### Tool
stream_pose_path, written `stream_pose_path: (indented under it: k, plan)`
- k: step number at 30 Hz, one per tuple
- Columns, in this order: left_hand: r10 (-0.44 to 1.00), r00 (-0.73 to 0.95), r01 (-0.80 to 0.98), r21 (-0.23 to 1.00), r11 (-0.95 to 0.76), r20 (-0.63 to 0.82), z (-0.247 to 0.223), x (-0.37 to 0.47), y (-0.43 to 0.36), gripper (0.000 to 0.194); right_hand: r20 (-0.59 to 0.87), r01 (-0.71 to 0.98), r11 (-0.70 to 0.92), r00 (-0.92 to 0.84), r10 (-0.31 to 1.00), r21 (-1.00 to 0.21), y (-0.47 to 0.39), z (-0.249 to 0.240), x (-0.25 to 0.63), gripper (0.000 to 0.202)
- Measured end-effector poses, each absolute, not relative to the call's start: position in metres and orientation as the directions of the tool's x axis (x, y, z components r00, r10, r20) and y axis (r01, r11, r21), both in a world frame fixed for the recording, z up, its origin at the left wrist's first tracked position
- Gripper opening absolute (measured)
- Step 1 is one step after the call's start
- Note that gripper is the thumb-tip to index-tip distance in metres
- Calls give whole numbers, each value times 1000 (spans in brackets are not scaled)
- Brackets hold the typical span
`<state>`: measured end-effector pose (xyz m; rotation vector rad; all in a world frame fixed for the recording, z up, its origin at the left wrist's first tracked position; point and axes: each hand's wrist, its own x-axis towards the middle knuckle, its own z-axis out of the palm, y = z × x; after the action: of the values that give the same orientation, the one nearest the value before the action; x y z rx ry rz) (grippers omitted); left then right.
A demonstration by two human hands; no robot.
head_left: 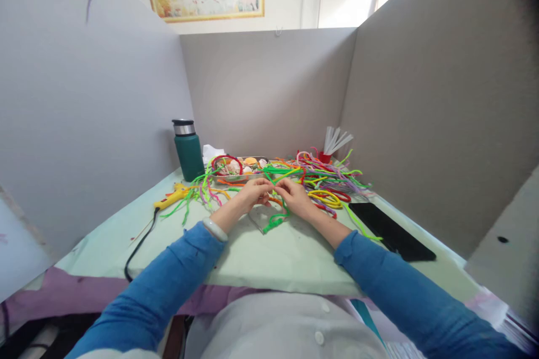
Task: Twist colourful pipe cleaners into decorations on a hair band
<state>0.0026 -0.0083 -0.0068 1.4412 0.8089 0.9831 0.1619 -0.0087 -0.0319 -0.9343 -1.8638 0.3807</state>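
Note:
In the middle of the table my left hand and my right hand meet, fingertips pinched close together. Between them runs a bright green pipe cleaner; its lower part bends into a corner beneath my hands, with a thicker, wound-looking stretch. A thin grey wire-like line joins that corner from the left. More green pipe cleaners lie or stick out just behind my fingers. The exact spot that the fingertips hold is too small to make out.
A yellow glue gun with a black cord lies left, near a green bottle. Behind my hands stands a tray of small pieces. Piled pipe cleaners, a red cup of white sticks and a black flat slab are right.

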Motion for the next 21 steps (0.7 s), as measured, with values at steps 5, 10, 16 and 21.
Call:
stream_pose_path:
  k: [5,10,16,21]
  plan:
    - [822,559,-139,990,-38,110,-5,-4,-8,23,462,170,544,-361,810,-822,-10,-26,165,25]
    - [726,676,-147,988,-40,130,-3,-9,-9,25,352,-8,407,-517,780,-913,-14,-21,171,26]
    - [701,695,-111,988,-110,157,-4,-10,-10,29,328,-37,364,-528,783,-931,-14,-22,172,27]
    - [745,635,-84,977,-198,206,-7,-8,-8,28,331,82,398,-418,846,-914,-13,-21,168,28]
